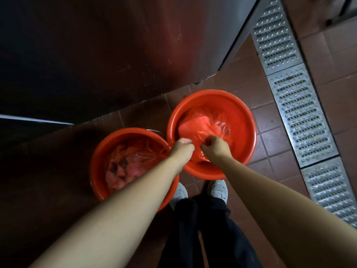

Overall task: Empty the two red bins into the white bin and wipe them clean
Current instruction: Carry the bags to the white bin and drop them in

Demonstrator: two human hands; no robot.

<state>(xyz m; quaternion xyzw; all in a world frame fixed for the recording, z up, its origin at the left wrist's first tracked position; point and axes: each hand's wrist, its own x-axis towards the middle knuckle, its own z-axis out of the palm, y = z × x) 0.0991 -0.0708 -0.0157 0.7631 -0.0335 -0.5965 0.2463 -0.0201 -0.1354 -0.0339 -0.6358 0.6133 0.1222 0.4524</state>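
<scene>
Two red bins on the tiled floor, touching at the rims. Landmark: the right red bin, nearer the steel drain grate. Left red bin just beside it, on the side away from the grate, partly under the left forearm.

Inside the right red bin, a thin red plastic liner bag, crumpled, its loose neck gathered toward the near rim. Left hand over that near rim where the two bins meet, grip closed in a pinch on the bag's edge. Right hand just inside the same rim, grip likewise clamped on bag plastic. Hands close together, almost touching, both equally near the bag; bag mass lying beyond the knuckles, toward the far wall of the bin.

Likely step: gathering the liner's mouth to lift it straight up and out. Pull direction upward and toward the body, judging by the neck's position.

Hard to make out: what the bag holds, only red folds showing. Contents of the left red bin dim, pinkish with dark scraps, under another clear liner. White bin not in view. No wiping cloth visible. Dark metal cabinet behind both bins; white shoes just below the near rim.
</scene>
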